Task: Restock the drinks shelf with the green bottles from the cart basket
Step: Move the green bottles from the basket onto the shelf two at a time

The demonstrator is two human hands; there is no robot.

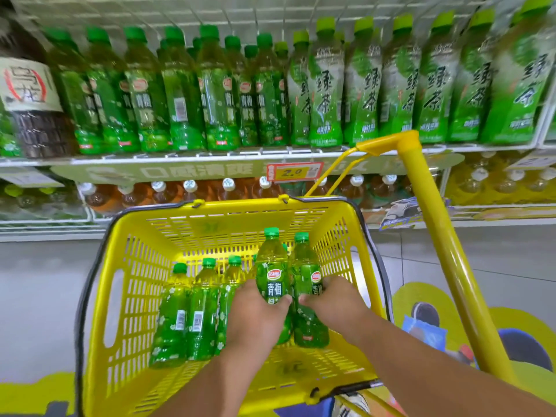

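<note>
Supermarket drinks shelf is faced. Inside the yellow plastic cart basket, one green plastic bottle is gripped by the left hand, another by the right hand; lifting onto the shelf is judged next.

held bottle: label says 青梅
right shelf bottles: big 绿茶 down the labels
price tag: 2.0, on the shelf edge
far-left dark bottle: 乌龙, I think

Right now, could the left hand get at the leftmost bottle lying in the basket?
Probably not yet: the left hand already holds a bottle. Otherwise the way looks free; the leftmost bottle lies uncovered in the open-topped basket.
</note>
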